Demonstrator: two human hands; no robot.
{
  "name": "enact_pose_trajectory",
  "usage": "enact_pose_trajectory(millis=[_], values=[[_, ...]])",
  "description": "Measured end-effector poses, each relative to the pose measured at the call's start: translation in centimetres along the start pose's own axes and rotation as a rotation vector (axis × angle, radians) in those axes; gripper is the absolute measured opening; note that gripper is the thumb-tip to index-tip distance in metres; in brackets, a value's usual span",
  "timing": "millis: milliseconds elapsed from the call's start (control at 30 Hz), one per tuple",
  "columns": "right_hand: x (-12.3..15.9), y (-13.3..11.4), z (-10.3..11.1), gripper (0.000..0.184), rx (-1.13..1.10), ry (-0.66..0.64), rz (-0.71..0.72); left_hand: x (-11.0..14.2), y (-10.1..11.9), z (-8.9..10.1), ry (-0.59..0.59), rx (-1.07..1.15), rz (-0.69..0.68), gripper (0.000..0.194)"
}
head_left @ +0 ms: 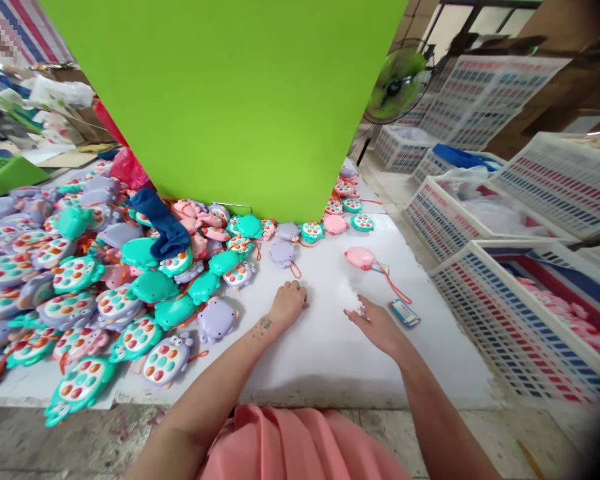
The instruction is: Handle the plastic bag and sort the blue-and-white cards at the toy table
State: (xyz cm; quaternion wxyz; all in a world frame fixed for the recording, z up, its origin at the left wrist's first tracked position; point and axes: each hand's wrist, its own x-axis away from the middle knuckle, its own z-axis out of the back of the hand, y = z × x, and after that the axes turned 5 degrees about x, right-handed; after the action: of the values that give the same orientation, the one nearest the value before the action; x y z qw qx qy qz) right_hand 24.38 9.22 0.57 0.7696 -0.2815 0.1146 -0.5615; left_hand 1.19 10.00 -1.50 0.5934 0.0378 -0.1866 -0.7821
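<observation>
My left hand rests on the white tabletop with its fingers curled in; what they hold, if anything, is hidden. My right hand is closed on a white fluffy wad, blurred at its top, just above the tabletop. Beyond that hand lies a pink animal-shaped pop toy with an orange cord. Right of it is a small blue and white card-like piece. A lilac pop toy lies beyond my left hand, and another lilac toy is to its left.
A large heap of teal, lilac and pink pop toys covers the table's left side, with a dark blue cloth on top. A tall green panel stands at the back. White plastic crates and a fan are on the right.
</observation>
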Motion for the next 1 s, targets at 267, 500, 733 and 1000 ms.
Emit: enact_pose_trajectory(millis=[267, 500, 733, 1000], values=[[-1.1, -2.0, -1.4, 0.026, -0.184, -0.011, 0.002, 1.2, -0.2, -0.2, -0.042, 0.045, -0.039, 0.016], [-1.9, -2.4, -2.4, 0.025, -0.188, -0.031, 0.005, 1.2, -1.1, -0.1, -0.026, 0.106, 0.067, 0.025], [-1.1, -1.5, -1.7, 0.022, -0.085, -0.038, 0.031, 1.5, -0.6, -0.2, -0.026, 0.14, 0.08, 0.01], [0.3, -3.6, -2.4, 0.015, 0.278, -0.138, 0.192, 3.5, -3.2, 2.6, 0.126, 0.301, 0.103, 0.003]])
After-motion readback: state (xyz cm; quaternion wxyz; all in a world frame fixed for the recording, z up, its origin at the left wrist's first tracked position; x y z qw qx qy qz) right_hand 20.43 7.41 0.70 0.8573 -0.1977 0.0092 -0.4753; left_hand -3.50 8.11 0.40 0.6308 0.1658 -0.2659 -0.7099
